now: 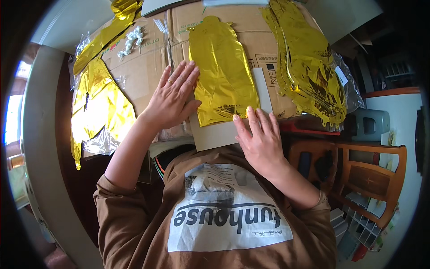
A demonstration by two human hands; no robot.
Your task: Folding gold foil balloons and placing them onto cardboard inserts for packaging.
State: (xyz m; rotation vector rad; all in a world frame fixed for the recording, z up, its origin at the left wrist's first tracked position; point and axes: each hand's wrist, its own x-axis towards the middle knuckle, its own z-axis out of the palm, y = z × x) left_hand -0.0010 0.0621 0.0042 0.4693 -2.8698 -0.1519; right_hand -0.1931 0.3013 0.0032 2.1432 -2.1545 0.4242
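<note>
A flat gold foil balloon lies lengthwise before me, its lower part on a pale card sheet. My left hand rests flat along the balloon's left edge, fingers stretched out and a ring on one finger. At the lower right corner my right hand has its fingers spread, with the fingertips touching the foil's edge and the card. Neither hand grips anything. To the right lies a stack of gold foil balloons, and more crumpled gold foil is spread at the left.
Flattened cardboard covers the work surface. White curled pieces and thin white sticks lie at the far left. Clear plastic wrap sticks out at the right edge. A wooden chair and a grey plastic stool stand at the right.
</note>
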